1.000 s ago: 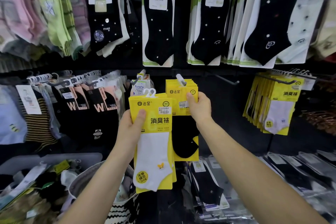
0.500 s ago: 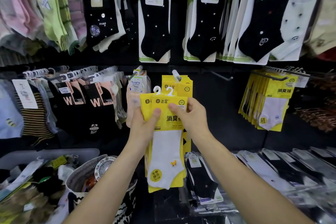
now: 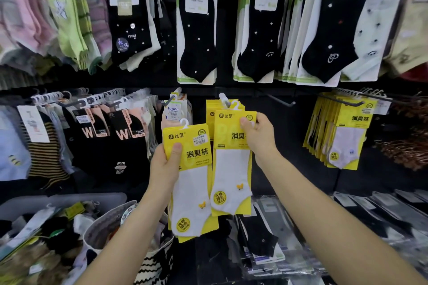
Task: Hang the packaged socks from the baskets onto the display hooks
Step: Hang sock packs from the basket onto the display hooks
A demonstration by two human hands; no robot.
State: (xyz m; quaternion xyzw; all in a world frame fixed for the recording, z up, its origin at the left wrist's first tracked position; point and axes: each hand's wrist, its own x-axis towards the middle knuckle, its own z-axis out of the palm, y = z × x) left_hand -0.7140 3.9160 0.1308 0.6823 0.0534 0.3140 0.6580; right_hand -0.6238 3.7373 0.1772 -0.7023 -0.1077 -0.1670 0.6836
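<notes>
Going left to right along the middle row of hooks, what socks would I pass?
Striped socks → black "W" socks → pink TuYaYa pack → first yellow pack gripped by the left hand → second yellow pack gripped by the right hand → hanging yellow packs.

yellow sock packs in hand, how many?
2. One yellow pack in the left hand; a second pack in the right hand, up at the hook. More may be stacked behind either.

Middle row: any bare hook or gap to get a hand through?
Yes: the empty hook and the dark panel below it, between the right pack in the right hand and the yellow stack far right. Crowded: black socks beside the left hand holding the left pack, and the top row.
</notes>
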